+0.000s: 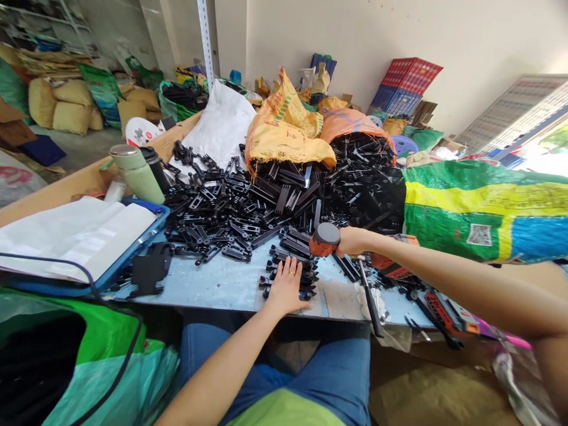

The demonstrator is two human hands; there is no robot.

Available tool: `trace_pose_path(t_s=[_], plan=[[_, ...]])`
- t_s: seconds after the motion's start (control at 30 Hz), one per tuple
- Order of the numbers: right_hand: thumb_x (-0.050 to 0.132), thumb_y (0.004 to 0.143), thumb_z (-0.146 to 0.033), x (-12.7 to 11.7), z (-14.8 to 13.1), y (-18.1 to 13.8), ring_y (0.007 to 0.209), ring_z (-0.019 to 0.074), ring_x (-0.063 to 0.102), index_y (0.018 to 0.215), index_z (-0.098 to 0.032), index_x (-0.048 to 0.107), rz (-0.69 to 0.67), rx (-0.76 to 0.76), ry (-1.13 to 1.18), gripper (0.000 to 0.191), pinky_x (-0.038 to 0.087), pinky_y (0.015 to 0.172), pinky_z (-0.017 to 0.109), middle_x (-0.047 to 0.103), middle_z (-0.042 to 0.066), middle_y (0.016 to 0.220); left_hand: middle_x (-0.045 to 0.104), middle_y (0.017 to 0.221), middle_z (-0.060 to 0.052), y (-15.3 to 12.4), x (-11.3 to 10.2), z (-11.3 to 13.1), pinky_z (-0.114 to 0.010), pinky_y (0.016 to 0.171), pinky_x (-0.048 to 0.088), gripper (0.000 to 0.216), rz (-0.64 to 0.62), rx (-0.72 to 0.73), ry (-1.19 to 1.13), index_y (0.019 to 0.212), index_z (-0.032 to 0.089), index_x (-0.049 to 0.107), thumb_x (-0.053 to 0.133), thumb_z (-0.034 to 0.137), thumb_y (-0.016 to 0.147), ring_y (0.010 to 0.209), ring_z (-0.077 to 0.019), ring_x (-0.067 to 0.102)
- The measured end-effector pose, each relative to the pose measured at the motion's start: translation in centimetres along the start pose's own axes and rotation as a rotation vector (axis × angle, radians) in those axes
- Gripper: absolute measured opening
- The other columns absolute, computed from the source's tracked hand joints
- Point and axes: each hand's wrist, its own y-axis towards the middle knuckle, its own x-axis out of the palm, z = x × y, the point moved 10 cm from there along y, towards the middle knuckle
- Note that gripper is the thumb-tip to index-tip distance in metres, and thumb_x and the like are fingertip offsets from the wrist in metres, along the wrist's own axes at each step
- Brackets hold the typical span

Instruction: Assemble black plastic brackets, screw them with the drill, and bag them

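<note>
My left hand (pixel 286 287) lies with its fingers spread on a row of black slotted plastic parts (pixel 271 267) near the table's front edge. Just past it, my right hand (pixel 355 241) is closed around a red-and-black power driver (pixel 325 239), whose rounded dark end faces left. The driver's tip and most of its grip are hidden. Beyond both hands spreads a heap of loose black parts (pixel 222 204). A hammer (pixel 371 299) with a dark handle lies to the right, its handle end over the front edge.
Sacks spill black parts at the back: a yellow sack (pixel 284 139) and an orange sack (pixel 355 125). A green-yellow sack (pixel 479 207) lies at right. At left are a blue tray (pixel 162 219) with papers and a green flask (pixel 137 174). Pliers (pixel 417 327) rest at the front right.
</note>
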Motion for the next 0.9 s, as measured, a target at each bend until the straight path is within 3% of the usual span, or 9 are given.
trace_pose_path(t_s=[0.27, 0.47, 0.8, 0.9], plan=[[0.058, 0.056, -0.025, 1.7, -3.0, -1.0, 0.059, 0.0184, 0.06, 0.077, -0.016, 0.068, -0.064, -0.112, -0.097, 0.026, 0.04, 0.051, 0.022, 0.065, 0.003, 0.064, 0.011, 0.149, -0.017, -0.1, 0.1, -0.1, -0.049, 0.109, 0.0, 0.116, 0.007, 0.001, -0.022, 0.141, 0.009, 0.017, 0.055, 0.075, 0.054, 0.136, -0.035, -0.001], [0.055, 0.058, -0.029, 1.1, -3.9, -3.3, 0.071, 0.0256, 0.063, 0.082, -0.015, 0.07, 0.048, -0.098, -0.208, 0.032, 0.041, 0.054, 0.026, 0.068, 0.011, 0.08, 0.013, 0.148, -0.019, -0.1, 0.1, -0.1, -0.049, 0.109, 0.001, 0.119, -0.011, -0.01, -0.041, 0.141, 0.007, 0.02, 0.056, 0.076, 0.051, 0.136, -0.0371, 0.001], [0.058, 0.056, -0.026, 3.6, -4.4, -4.2, 0.064, 0.0244, 0.062, 0.073, -0.014, 0.07, -0.046, -0.099, -0.176, 0.025, 0.042, 0.054, 0.028, 0.067, 0.009, 0.069, 0.014, 0.148, -0.019, -0.1, 0.1, -0.1, -0.05, 0.108, -0.001, 0.116, 0.015, -0.005, -0.057, 0.14, 0.008, 0.022, 0.06, 0.072, 0.051, 0.136, -0.0372, 0.001], [0.057, 0.057, -0.029, 3.0, -4.7, -5.4, 0.067, 0.0263, 0.063, 0.077, -0.014, 0.07, 0.023, -0.093, -0.175, 0.028, 0.043, 0.057, 0.03, 0.067, 0.011, 0.074, 0.016, 0.148, -0.019, -0.1, 0.0, -0.1, -0.05, 0.108, -0.001, 0.116, 0.035, -0.004, -0.053, 0.14, 0.008, 0.023, 0.061, 0.072, 0.051, 0.135, -0.0374, 0.003]])
